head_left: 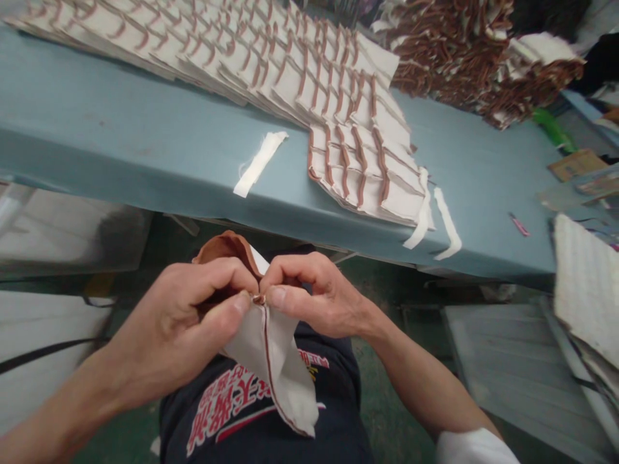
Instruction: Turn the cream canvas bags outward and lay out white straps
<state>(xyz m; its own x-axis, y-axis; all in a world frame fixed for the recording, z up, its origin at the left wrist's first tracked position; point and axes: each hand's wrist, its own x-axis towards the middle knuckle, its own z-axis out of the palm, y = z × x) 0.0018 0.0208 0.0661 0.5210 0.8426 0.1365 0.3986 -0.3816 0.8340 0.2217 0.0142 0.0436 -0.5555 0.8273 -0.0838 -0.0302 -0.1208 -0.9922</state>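
Observation:
Between my two hands hangs a white fabric piece with a brown seam running down it and a brown side showing at its top. My left hand pinches its upper edge between thumb and forefinger. Close beside it, my right hand pinches the same edge, the fingertips of both hands almost touching. A small brown fold sticks up between the thumbs. The piece's lower end drapes over the dark printed apron.
Ahead is a blue-covered table with rows of white, brown-edged fabric pieces. Pale strips lie near its front edge. A brown and white fabric heap stands at the back right, and a small pink tool lies on the right.

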